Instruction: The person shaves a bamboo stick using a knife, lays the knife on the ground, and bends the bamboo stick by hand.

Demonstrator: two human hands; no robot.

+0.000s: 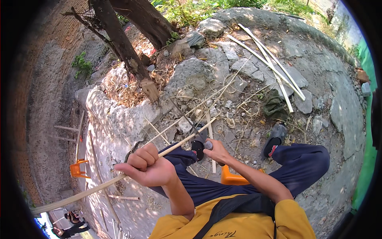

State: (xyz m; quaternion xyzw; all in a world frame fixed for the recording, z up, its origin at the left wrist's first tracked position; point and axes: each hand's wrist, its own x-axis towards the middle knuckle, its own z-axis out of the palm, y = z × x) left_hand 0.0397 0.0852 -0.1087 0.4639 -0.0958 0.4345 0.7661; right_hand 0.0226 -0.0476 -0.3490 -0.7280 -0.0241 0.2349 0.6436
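A long pale bamboo strip (99,186) runs from the lower left up to the ground between my feet. My left hand (149,165) is closed round it, with the thumb stretched along it. In my right hand (217,151) is the dark, rounded handle of a knife, the fingers wrapped round it. The knife's long dark blade (186,118) points up and to the left, crossing the strip near its far end. Whether the edge bites into the bamboo I cannot tell. Thin shavings and slivers (223,99) lie beyond the blade.
Several split bamboo strips (274,69) lie crossed at the upper right, near a dark green cloth (275,105). Broken concrete and a tree trunk (127,51) stand ahead. An orange stool (232,177) is beneath me, an orange chair (79,169) at left. Poles lie at left.
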